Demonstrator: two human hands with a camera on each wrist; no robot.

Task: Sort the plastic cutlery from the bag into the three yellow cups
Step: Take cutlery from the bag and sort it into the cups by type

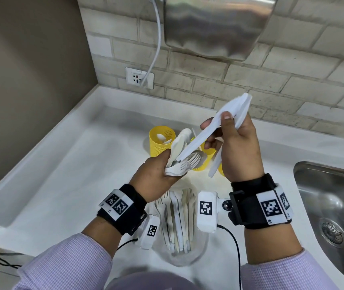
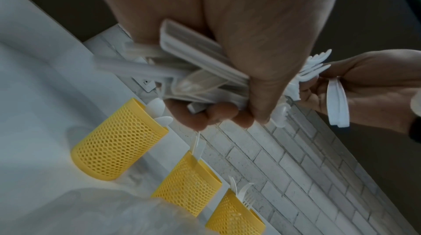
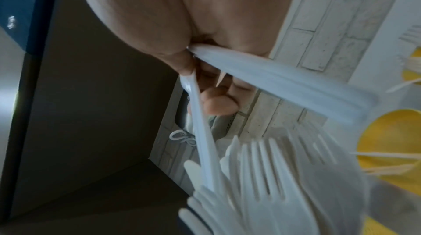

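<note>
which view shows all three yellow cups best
The left wrist view: all three yellow cups stand in a clear row, mesh sides unblocked, cutlery poking from each. In the head view only the leftmost cup is clear; the hands and held cutlery cover the others. The right wrist view shows only blurred yellow rims.

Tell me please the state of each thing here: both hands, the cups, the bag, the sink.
Left hand: grips a mixed bundle of cutlery.
Right hand: pinches a few white knives, pulled from the bundle.
Left yellow cup: upright, holds spoons.
Other two yellow cups: upright, partly filled.
Bag: open on the counter, cutlery inside.
Sink: no water visible.
</note>
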